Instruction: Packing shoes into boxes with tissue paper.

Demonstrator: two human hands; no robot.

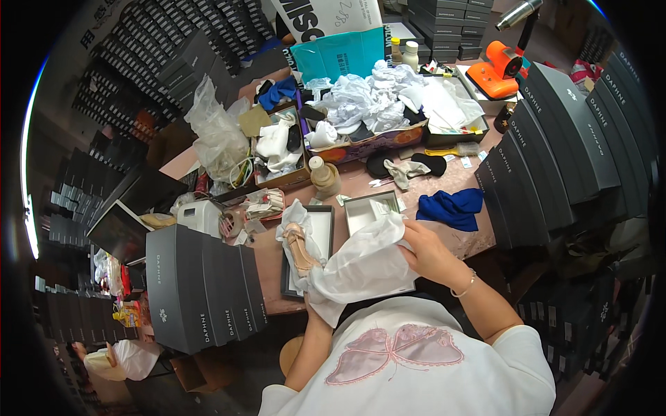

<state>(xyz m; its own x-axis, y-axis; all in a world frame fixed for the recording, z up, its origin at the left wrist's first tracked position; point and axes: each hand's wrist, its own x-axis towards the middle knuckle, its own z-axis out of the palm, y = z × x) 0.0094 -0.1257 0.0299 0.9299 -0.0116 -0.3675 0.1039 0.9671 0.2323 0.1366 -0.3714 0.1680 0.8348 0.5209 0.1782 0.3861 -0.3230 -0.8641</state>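
Observation:
My right hand [430, 253] grips the upper right of a large sheet of white tissue paper [364, 263] that drapes over an open shoe box [371, 211]. My left hand is hidden under the paper near its lower left corner; only the forearm [309, 353] shows. A beige strappy sandal [300, 249] lies on tissue in the dark box lid [325, 229] just left of the sheet.
Rows of dark grey shoe boxes stand at left [201, 288] and right [555, 152]. A blue cloth [452, 208], a small bottle [322, 177], crumpled white paper [374, 97], an orange tape dispenser [496, 69] and a clear plastic bag [215, 135] crowd the pink table.

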